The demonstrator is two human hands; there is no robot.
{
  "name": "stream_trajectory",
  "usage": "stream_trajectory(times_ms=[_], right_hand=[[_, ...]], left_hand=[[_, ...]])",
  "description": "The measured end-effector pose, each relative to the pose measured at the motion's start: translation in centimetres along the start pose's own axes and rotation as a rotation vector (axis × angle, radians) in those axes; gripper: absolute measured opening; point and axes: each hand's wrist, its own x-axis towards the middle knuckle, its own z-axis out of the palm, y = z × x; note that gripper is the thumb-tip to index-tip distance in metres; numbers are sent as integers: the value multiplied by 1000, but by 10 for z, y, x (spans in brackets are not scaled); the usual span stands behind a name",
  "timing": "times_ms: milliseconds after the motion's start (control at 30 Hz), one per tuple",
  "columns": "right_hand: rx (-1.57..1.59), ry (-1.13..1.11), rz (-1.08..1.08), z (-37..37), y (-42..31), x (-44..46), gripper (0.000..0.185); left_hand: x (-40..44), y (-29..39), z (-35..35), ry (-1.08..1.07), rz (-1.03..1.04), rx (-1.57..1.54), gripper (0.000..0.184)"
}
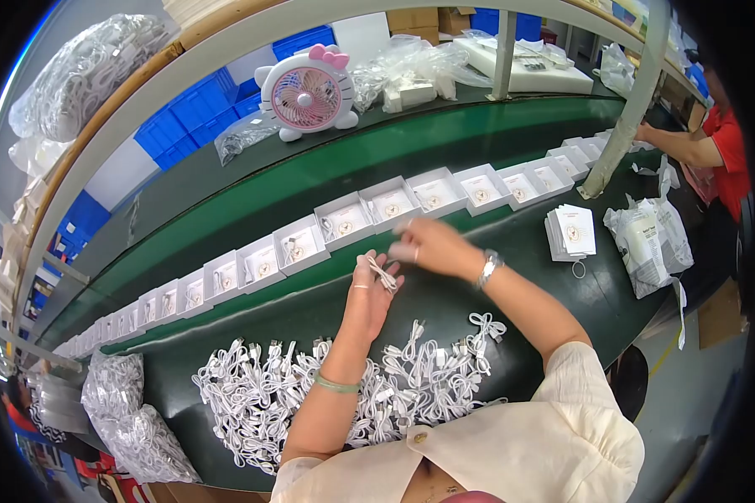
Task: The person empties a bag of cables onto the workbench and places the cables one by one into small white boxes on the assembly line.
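Observation:
My left hand (365,303) is turned palm up and holds a coiled white USB cable (383,275) across its fingers. Just to the right, my right hand (434,246) hovers over the near edge of the belt, its fingers smeared by motion, so what they hold, if anything, cannot be made out. Beyond both hands runs a row of open white boxes (346,220) with printed cards inside; some also show a cable. A large heap of white cables (256,394) lies on the dark table, around and under my left forearm.
A stack of printed cards (570,233) and a white plastic bag (648,243) lie to the right. Bagged cables (130,411) sit at the left. Behind the green belt (252,189) stands a pink-and-white fan (306,94). A metal post (625,126) rises near a co-worker in red (726,151).

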Motion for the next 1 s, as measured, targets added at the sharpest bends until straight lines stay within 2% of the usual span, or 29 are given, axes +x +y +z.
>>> stream_trajectory(times_ms=[33, 67, 100, 167, 200, 233, 267, 300, 333, 400, 433, 500, 533, 567, 633, 667, 733, 767, 833, 867, 900, 967, 1000], right_hand=[[64, -95, -40, 2, -20, -11, 42], [34, -87, -120, 12, -25, -17, 38], [3, -77, -199, 17, -27, -20, 35], [-23, -24, -215, 13, -18, -16, 28], [-82, 90, -200, 6, -9, -12, 25], [-95, 149, -99, -5, 2, -4, 22], [-106, 296, -7, -15, 14, 1, 19], [-135, 471, -48, -24, 38, 8, 20], [-238, 452, 160, -40, 49, 12, 21], [-308, 578, 195, -57, 80, 21, 20], [-309, 582, 195, -58, 101, 24, 20], [-482, 397, 276, -59, 135, 28, 22], [-522, 220, 303, -58, 142, 29, 26], [-523, 223, 303, -56, 149, 28, 26], [-380, 182, 98, -53, 156, 22, 27], [-359, 292, 129, -55, 137, 13, 27], [-279, 275, 82, -63, 103, -6, 27], [-198, 261, 36, -66, 89, -18, 27], [-167, -73, 17, -66, 63, -50, 28], [-118, -254, 25, -71, 38, -66, 30], [-65, -434, 31, -76, 14, -81, 32], [-215, -510, 191, -75, -17, -112, 33], [-291, -455, 150, -66, -14, -128, 35]], left_hand=[[2, -3, -1, -52, 30, -89, 68], [0, -1, 3, -54, 25, -86, 68], [-4, 1, 7, -139, 29, -22, 67], [-10, 6, 15, -312, 37, 107, 66], [-9, -5, 4, -160, 32, 251, 65], [-10, -8, 5, -36, 76, 545, 55], [-10, -9, 1, -64, 151, 852, 44], [-9, -9, -2, -91, 232, 1157, 36], [-14, -6, 6, -96, 237, 1157, 36], [-29, 2, 29, -55, 328, 1630, 33], [-31, 0, 30, -58, 332, 1630, 33], [-35, -6, 33, -123, 440, 1781, 39], [-36, -5, 33, -154, 394, 1845, 41], [-37, -4, 31, -156, 397, 1845, 41], [-37, -2, 27, -259, 344, 1844, 38], [-35, 0, 26, -260, 349, 1841, 38], [-33, 4, 23, -349, 133, 1728, 32], [-33, 4, 23, -356, 125, 1726, 32], [-32, 3, 24, -279, 68, 1501, 23], [-29, -1, 19, -246, 147, 1455, 16], [-24, -5, 14, -253, 141, 1454, 16], [-15, -9, 7, -117, 236, 1070, 13], [-13, -5, 5, -112, 102, 897, 16]])
